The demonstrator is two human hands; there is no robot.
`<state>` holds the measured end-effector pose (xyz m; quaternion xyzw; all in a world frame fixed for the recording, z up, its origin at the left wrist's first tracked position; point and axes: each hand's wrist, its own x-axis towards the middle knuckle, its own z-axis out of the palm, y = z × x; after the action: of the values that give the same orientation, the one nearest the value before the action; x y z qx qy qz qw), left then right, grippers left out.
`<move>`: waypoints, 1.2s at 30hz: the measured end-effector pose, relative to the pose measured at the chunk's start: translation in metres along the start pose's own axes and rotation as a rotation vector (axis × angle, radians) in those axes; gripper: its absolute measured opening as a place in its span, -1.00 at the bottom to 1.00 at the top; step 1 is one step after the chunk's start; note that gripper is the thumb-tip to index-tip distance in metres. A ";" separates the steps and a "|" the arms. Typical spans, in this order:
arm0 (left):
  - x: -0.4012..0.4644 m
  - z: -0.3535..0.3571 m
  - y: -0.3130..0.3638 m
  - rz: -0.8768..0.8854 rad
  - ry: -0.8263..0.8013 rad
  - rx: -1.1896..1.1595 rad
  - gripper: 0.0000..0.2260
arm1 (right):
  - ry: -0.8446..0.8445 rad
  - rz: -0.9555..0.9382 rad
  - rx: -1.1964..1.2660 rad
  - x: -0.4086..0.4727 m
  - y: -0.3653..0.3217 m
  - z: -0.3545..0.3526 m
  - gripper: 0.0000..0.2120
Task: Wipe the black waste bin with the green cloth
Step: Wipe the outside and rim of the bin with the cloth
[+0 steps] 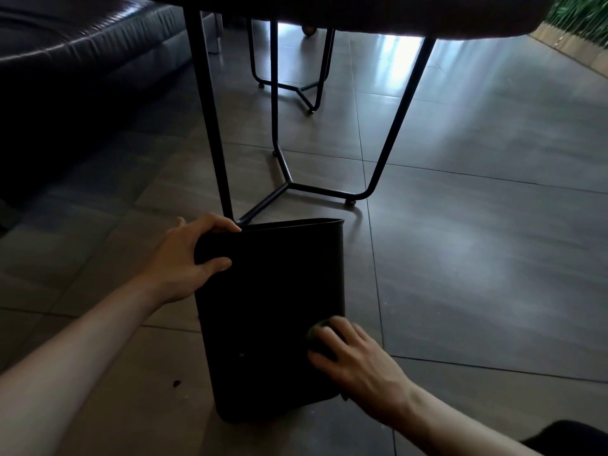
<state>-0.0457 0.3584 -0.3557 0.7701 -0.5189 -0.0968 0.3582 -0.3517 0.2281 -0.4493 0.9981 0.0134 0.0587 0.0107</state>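
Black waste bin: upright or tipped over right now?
Upright. The black waste bin stands on its base on the grey tiled floor, open rim at the top, gripped there by the left hand.

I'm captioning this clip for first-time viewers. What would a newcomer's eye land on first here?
First the tall black plastic waste bin standing on the grey tiled floor, centre foreground. The left hand grips its top rim, while the right hand presses a bunched green cloth against its lower right side. Behind stands a black metal-legged table.

Dim grey tiled floor point(477, 225), dark leather sofa point(82, 44) left, black-legged table point(394, 18) overhead.
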 end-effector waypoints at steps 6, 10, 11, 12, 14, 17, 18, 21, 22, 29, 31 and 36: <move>-0.005 -0.008 0.001 0.057 -0.073 -0.052 -0.56 | 0.346 0.616 0.346 0.004 0.052 -0.064 -0.58; -0.010 -0.026 -0.002 0.046 -0.153 -0.072 -0.62 | 0.389 0.968 0.669 0.020 0.116 -0.118 -0.28; -0.011 -0.030 -0.005 0.033 -0.168 -0.075 -0.60 | 0.336 0.960 0.697 0.025 0.123 -0.126 -0.25; -0.012 -0.035 -0.008 0.022 -0.178 -0.082 -0.56 | 0.277 0.919 0.681 0.031 0.126 -0.132 -0.27; -0.016 -0.045 -0.018 0.002 -0.200 -0.090 -0.53 | 0.132 0.782 0.598 0.045 0.122 -0.134 -0.32; -0.021 -0.057 -0.033 -0.017 -0.226 -0.050 -0.55 | -0.067 0.561 0.503 0.064 0.109 -0.129 -0.38; -0.023 -0.059 -0.039 -0.029 -0.224 -0.045 -0.56 | -0.103 0.501 0.495 0.068 0.107 -0.128 -0.39; -0.028 -0.066 -0.058 -0.079 -0.209 -0.076 -0.55 | -0.164 0.406 0.531 0.074 0.103 -0.132 -0.39; -0.029 -0.067 -0.061 -0.089 -0.211 -0.089 -0.54 | -0.182 0.388 0.532 0.074 0.101 -0.134 -0.42; -0.024 -0.068 -0.061 -0.127 -0.249 -0.081 -0.60 | -0.265 0.227 0.310 0.079 0.069 -0.141 -0.73; -0.023 -0.066 -0.057 -0.124 -0.232 -0.051 -0.59 | -0.311 0.197 0.207 0.080 0.061 -0.147 -0.78; -0.018 -0.058 -0.041 -0.117 -0.154 0.006 -0.61 | -0.338 0.186 0.179 0.076 0.044 -0.161 -0.83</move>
<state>0.0064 0.4082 -0.3440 0.7904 -0.4993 -0.1751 0.3088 -0.2943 0.1894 -0.2795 0.9877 -0.0757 -0.1102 -0.0812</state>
